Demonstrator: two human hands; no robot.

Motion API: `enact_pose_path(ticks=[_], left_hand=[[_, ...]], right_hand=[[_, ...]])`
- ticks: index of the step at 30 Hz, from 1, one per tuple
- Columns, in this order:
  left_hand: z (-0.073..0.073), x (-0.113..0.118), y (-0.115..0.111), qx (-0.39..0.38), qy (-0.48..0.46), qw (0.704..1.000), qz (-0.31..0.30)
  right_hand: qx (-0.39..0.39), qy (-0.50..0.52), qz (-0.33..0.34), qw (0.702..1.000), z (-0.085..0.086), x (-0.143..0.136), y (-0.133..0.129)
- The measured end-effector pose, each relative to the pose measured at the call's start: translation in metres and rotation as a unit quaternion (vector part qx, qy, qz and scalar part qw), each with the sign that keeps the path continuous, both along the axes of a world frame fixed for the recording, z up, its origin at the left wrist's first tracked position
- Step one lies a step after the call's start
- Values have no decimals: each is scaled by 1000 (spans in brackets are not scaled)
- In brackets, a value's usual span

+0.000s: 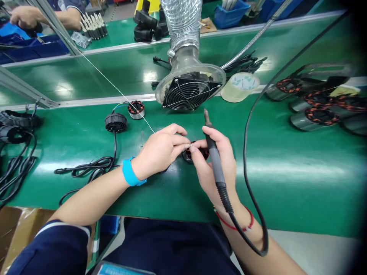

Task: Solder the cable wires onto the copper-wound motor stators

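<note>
My right hand (219,164) holds a soldering iron (215,160), its tip pointing up and away from me. Thumb and forefinger of that same hand meet my left fingertips over a small motor stator (196,152) with copper windings, which my hands partly cover. My left hand (162,149), with a blue band at the wrist, is closed in a pinch at the stator. A thin solder wire (114,86) runs down from the upper left into my left hand. What exactly lies between the touching fingertips is too small to tell.
A fume extractor hood (190,88) hangs just beyond my hands. Another stator (136,110) and a black round housing (116,122) with a coiled cable lie left. Several larger stators (315,114) and a tape roll (240,86) stand right. A co-worker's hand (25,17) shows upper left.
</note>
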State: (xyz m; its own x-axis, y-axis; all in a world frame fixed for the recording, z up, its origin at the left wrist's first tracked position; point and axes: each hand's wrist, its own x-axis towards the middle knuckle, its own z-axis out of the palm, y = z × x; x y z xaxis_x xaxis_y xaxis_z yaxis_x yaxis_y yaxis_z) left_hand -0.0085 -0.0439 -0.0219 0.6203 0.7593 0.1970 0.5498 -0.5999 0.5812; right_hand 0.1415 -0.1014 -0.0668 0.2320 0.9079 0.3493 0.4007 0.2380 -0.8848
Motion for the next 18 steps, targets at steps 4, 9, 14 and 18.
enact_pose_path(ticks=[4,9,14,18], left_hand=[[5,-3,-2,12,39,998,-44],[9,-4,-4,-30,44,999,-11],[3,-2,-3,-92,65,993,41],[-2,-3,3,-136,37,989,49]], right_hand=[[-16,57,4,998,-2,0,1],[-36,74,53,995,-8,6,1],[-7,-123,141,982,-6,29,-5],[16,-215,162,963,-7,34,-3]])
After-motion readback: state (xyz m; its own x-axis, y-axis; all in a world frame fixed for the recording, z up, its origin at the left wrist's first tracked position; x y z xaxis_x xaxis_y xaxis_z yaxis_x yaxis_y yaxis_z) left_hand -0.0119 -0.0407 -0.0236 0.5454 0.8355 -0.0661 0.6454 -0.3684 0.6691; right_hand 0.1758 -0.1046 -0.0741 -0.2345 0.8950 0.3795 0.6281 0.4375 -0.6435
